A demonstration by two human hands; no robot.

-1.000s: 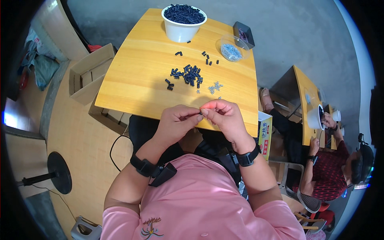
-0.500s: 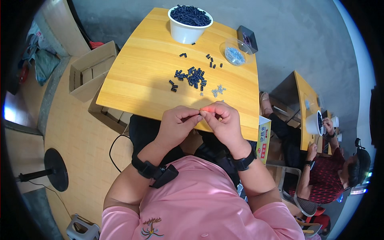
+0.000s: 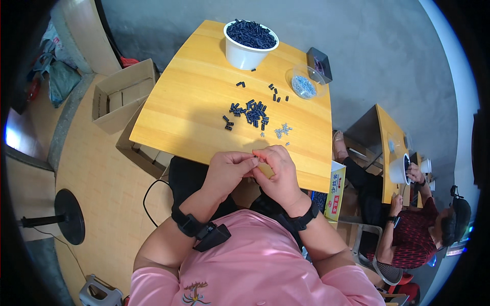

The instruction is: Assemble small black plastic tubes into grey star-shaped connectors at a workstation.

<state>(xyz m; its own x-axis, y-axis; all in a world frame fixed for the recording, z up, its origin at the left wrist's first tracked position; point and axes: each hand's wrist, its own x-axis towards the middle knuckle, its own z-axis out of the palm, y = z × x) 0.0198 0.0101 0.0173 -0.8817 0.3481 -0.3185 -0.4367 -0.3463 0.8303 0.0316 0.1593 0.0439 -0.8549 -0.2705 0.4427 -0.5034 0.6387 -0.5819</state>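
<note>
Small dark piece (image 3: 255,157) is pinched at left hand's (image 3: 223,172) fingertips, apparently (long axis unreadable); right hand (image 3: 282,176) is curled alongside, hold can't be told. Clear pieces (image 3: 282,131) are scattered beyond, nearer right.

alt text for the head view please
A person's left hand and right hand come together at the edge of a wooden table, the left apparently pinching a tiny dark piece. Beyond lie loose black pieces, pale bits and a heaped white tub.
</note>
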